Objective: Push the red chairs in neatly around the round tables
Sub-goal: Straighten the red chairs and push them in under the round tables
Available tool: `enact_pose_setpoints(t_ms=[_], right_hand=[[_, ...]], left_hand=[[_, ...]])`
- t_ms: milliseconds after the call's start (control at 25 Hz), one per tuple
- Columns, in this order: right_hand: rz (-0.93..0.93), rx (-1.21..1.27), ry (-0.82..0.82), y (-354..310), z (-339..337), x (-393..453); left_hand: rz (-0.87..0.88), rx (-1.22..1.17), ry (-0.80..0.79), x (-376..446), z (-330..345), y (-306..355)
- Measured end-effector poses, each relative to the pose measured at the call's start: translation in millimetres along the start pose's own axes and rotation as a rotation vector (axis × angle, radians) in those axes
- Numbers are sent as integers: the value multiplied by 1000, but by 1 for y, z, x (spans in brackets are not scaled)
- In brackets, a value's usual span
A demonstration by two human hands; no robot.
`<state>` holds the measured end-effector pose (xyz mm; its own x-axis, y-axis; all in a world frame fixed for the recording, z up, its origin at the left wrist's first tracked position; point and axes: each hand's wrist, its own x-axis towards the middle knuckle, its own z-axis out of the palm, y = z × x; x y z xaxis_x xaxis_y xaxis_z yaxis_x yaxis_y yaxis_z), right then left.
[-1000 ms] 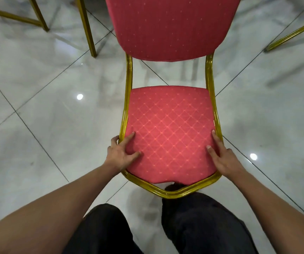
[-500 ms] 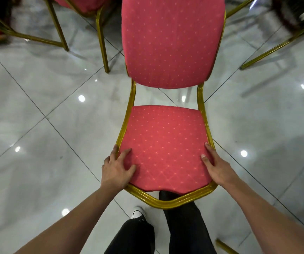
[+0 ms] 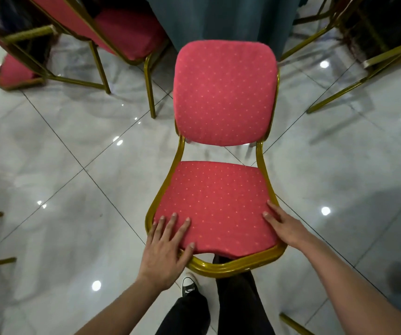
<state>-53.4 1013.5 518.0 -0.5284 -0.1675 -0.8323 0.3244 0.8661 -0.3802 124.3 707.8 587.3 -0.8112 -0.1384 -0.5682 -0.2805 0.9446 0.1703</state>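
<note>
Standing on the glossy tiled floor (image 3: 57, 180), a red chair (image 3: 215, 204) with a gold frame is seen from above, its backrest turned toward the grey-blue tablecloth (image 3: 221, 18) that hangs at the top of the view. The backrest's upper edge lies just short of the cloth; whether the two touch cannot be told. The left hand (image 3: 165, 250) is laid flat on the near left corner of the seat, its grip spread, fingers straight and fanned over the cushion, with the thumb at the cushion's front edge. The right hand (image 3: 285, 228) is set against the near right edge of the seat, fingers straight and close together on the fabric, nothing pinched. Dark trouser legs (image 3: 238, 298) and a black-and-white shoe (image 3: 188, 285) are seen below the seat's front rail. A second red chair (image 3: 122, 32) is placed at the upper left beside the cloth, and gold legs of further chairs are seen at the upper right.
</note>
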Motion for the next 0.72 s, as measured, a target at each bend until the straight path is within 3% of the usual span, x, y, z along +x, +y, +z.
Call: enact_pose_setpoints(t_ms=[360, 520, 640, 720], right_hand=[[28, 31, 25, -67, -100, 8], [-47, 169, 250, -91, -132, -13], [-245, 40, 520, -113, -148, -42], [-416, -42, 589, -136, -152, -56]], left_hand=[[-65, -24, 145, 49, -108, 39], [-95, -81, 226, 80, -160, 47], [-108, -129, 310, 107, -197, 53], [-93, -142, 355, 122, -218, 56]])
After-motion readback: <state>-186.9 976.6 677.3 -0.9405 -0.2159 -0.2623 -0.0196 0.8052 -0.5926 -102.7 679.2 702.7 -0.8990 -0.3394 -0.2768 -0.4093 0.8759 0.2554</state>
